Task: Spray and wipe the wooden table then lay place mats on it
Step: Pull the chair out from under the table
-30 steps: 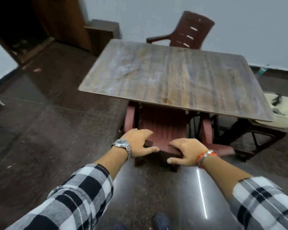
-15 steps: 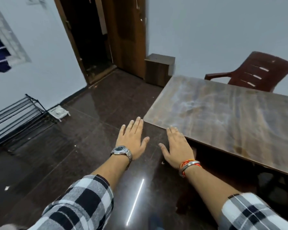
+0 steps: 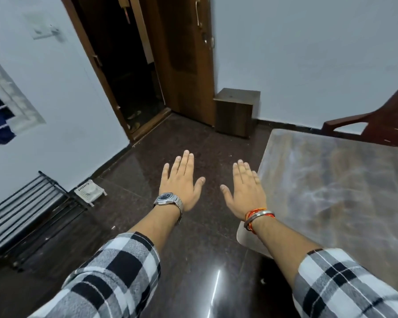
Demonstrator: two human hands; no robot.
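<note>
Nearest are two checked sleeves (image 3: 115, 276), then a watch (image 3: 168, 199) on the left wrist and a bangle (image 3: 259, 214) on the right. Beyond them the left hand (image 3: 182, 182) and right hand (image 3: 246, 191) are spread flat, palms down, fingers straight, holding nothing, above the dark polished floor (image 3: 193, 249).

The wooden desk (image 3: 331, 191) lies to the right. Its near left corner sits under the right forearm and its left edge runs away just beside the right hand, the nearer one. Pale streaks cover the top. No spray, cloth or mats are in sight, so fetching them looks like the first step.

Farther off stand a black rack (image 3: 25, 214) at left, a small cabinet (image 3: 237, 111) beside an open door (image 3: 184, 60), and a brown chair (image 3: 377, 120) behind the desk.
</note>
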